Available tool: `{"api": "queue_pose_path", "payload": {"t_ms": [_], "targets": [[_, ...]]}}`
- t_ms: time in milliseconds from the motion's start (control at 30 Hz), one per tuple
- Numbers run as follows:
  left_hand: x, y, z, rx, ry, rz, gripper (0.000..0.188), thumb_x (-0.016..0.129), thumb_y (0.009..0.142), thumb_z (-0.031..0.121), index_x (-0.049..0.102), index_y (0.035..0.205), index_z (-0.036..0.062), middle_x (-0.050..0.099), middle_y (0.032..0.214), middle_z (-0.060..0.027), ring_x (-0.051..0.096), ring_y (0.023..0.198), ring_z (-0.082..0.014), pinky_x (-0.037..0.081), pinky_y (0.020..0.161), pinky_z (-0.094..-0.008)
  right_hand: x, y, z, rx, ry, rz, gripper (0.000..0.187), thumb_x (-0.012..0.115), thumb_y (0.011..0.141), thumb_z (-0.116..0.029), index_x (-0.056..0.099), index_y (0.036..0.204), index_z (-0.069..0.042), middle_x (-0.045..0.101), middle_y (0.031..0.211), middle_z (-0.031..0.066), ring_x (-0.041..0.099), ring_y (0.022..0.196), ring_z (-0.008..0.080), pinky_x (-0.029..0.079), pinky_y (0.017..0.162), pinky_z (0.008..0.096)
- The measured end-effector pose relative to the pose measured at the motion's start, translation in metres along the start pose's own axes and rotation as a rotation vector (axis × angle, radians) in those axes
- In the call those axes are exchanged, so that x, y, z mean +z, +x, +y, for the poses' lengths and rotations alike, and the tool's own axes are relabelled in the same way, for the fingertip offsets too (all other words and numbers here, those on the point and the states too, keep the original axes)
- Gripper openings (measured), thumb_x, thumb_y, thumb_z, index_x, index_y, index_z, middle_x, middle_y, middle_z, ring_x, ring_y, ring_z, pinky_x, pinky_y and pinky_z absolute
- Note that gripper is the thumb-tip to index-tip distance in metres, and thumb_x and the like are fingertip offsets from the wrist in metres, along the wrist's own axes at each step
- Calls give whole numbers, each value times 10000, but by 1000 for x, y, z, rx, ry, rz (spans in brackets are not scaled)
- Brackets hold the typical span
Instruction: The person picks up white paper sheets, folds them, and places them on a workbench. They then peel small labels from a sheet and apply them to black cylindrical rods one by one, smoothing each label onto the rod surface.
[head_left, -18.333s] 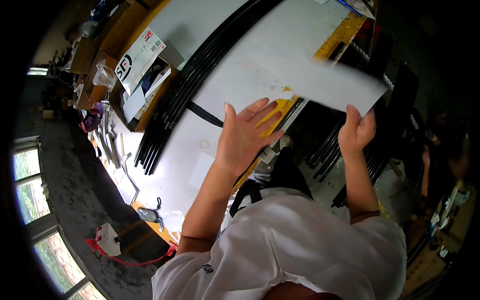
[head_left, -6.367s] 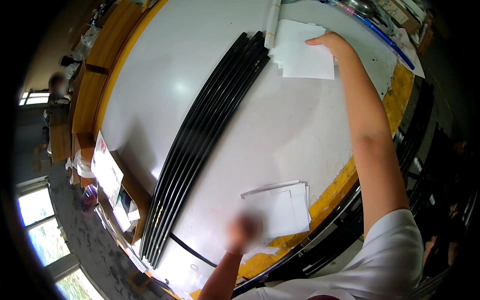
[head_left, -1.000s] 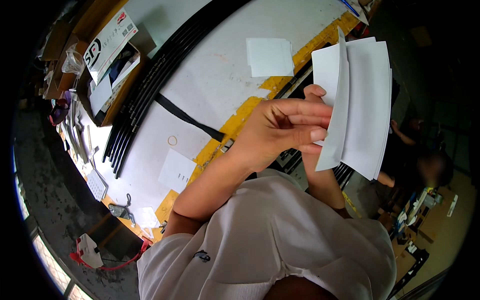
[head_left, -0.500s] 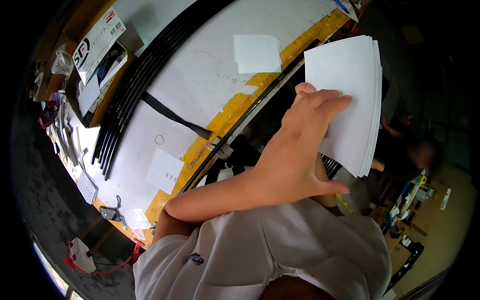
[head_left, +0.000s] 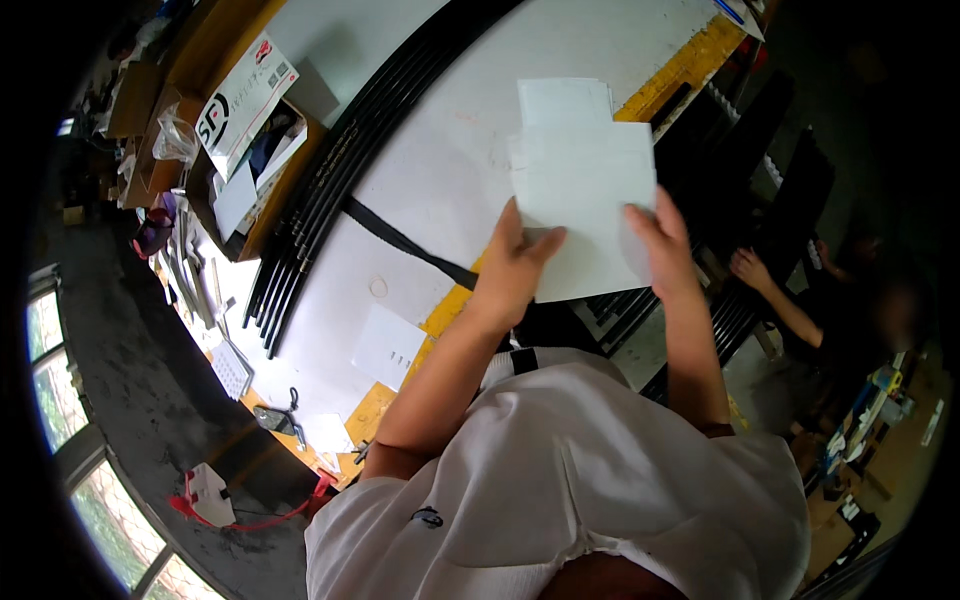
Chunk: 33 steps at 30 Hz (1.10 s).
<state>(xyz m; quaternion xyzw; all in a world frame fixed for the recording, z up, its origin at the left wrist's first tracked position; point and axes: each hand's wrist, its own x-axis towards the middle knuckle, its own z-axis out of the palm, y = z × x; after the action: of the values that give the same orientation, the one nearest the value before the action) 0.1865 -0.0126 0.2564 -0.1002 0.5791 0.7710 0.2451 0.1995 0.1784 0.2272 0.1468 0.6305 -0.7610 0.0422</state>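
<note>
Both the left hand (head_left: 512, 272) and right hand (head_left: 664, 245) are pinching white sheets (head_left: 590, 200) by opposite sides; beyond this grip, more paper (head_left: 562, 98) is lying on the tabletop (head_left: 445, 160). Likely light, bendy and slippery, the sheets are suiting an edge hold.

sheets (head_left: 588, 205): smooth matt paper | rods (head_left: 365, 147): smooth, glossy | tabletop (head_left: 445, 180): smooth, scuffed | shirt (head_left: 630, 440): matt cloth
</note>
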Motion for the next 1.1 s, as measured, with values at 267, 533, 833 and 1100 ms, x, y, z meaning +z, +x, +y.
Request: {"api": "queue_pose_path", "payload": {"t_ms": [267,533,833,1100], "targets": [[-68,17,-43,-91,-114,189,471,548,869,-29,413,1319,-11,560,1207,-157,555,1106,-255,455,939,-369,-39,147,71,26,-785,96,511,690,841,-353,535,1206,-32,561,1184,156,544,1082,282,429,952,371],[-78,128,-65,-24,47,25,445,561,882,27,432,1306,-9,563,1190,-124,536,1093,-229,429,944,-358,-58,288,75,162,-1040,215,612,589,867,-466,496,1229,19,564,1210,242,561,1122,366,471,926,454],[-48,295,-139,-54,800,590,354,648,690,66,551,1011,-48,400,1255,-223,424,1133,-382,401,953,-395,-63,276,112,371,-1073,63,743,642,791,-542,541,1170,89,581,1179,241,526,1147,387,419,981,465],[-29,321,-129,-435,937,620,757,804,608,215,409,1221,8,426,1255,-206,447,1159,-358,428,944,-419,-14,268,112,370,-1380,151,765,716,739,-396,456,1209,148,458,1214,299,472,1131,438,471,914,474]]}}
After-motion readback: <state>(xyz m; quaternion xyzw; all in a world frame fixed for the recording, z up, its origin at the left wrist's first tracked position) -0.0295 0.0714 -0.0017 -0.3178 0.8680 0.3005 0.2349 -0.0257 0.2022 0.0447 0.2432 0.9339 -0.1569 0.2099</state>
